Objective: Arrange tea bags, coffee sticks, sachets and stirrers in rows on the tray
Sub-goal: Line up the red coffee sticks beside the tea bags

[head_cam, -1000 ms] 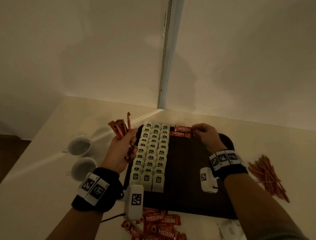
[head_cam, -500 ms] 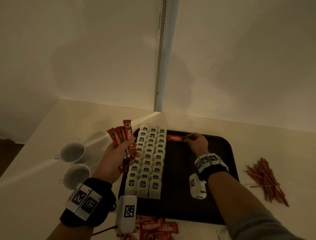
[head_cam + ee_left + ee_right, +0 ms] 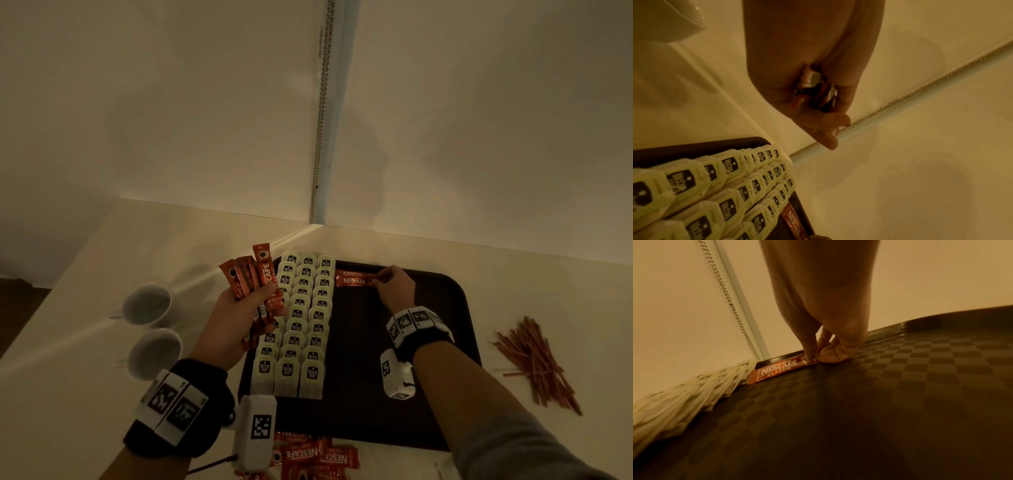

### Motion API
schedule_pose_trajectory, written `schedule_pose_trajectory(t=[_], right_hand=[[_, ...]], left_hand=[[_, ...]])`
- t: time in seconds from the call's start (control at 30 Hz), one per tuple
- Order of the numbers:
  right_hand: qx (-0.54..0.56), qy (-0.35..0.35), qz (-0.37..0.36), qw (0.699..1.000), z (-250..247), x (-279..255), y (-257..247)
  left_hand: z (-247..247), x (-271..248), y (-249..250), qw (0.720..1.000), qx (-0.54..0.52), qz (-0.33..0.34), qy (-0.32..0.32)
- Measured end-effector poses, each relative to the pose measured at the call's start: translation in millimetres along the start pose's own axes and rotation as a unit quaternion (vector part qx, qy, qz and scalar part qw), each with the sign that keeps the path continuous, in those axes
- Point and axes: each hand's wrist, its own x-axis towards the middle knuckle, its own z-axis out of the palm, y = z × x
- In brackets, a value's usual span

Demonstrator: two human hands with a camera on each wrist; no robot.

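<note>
A dark tray (image 3: 370,359) holds three columns of white tea bags (image 3: 303,322) along its left side. Two red coffee sticks (image 3: 354,278) lie crosswise at the far edge, right of the tea bags. My right hand (image 3: 385,281) is at their right end; in the right wrist view the thumb and fingers (image 3: 807,358) pinch the end of the nearer coffee stick (image 3: 777,369), which lies flat on the tray. My left hand (image 3: 246,305) hovers over the tray's left edge and grips a fanned bundle of coffee sticks (image 3: 255,277), seen end-on in the left wrist view (image 3: 813,91).
Two white cups (image 3: 147,303) stand left of the tray. A heap of brown stirrers (image 3: 537,363) lies to its right. Loose coffee sticks (image 3: 308,457) lie at the table's near edge. Walls meet in a corner just behind the tray.
The right hand has stayed at the right end of the sticks on the tray. In the left hand, one stick now stands higher out of the bundle. The head view has shifted slightly.
</note>
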Motion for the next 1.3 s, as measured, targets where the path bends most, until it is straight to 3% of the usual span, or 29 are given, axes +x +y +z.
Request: schedule_pose_trajectory(t=[0.3,0.43,0.5,0.6,0.7,0.77,0.87,0.97,1.03,1.3], right_hand=[[-0.006,0.004,0.028,1.0,-5,1,2],[0.042,0.017,-0.016,0.999,-13,-15,-17],[0.123,-0.033,-0.082,0.988,-18,-36,-44],[0.219,-0.207,-0.196,0.933,-30,-78,-87],[0.225,-0.294,-0.259,0.892,-34,-103,-105],[0.242,-0.297,-0.26,0.887,-33,-108,-104],[0.314,-0.292,-0.197,0.882,-29,-113,-95],[0.367,-0.318,-0.166,0.858,-28,-122,-89],[0.368,-0.33,-0.174,0.852,-27,-130,-89],[0.306,-0.252,-0.255,0.882,-30,-143,-103]], left_hand=[[5,-4,2,0.999,0.035,0.015,-0.01],[7,-3,4,0.998,0.052,0.019,-0.024],[8,-1,5,0.996,0.081,0.032,-0.031],[11,1,8,0.989,0.134,0.059,-0.03],[15,0,13,0.981,0.165,0.093,-0.03],[14,-1,17,0.978,0.176,0.113,-0.027],[11,-4,21,0.977,0.167,0.132,-0.026],[9,-5,21,0.976,0.15,0.157,-0.01],[9,-6,21,0.976,0.144,0.166,-0.005],[10,-8,22,0.983,0.089,0.153,-0.035]])
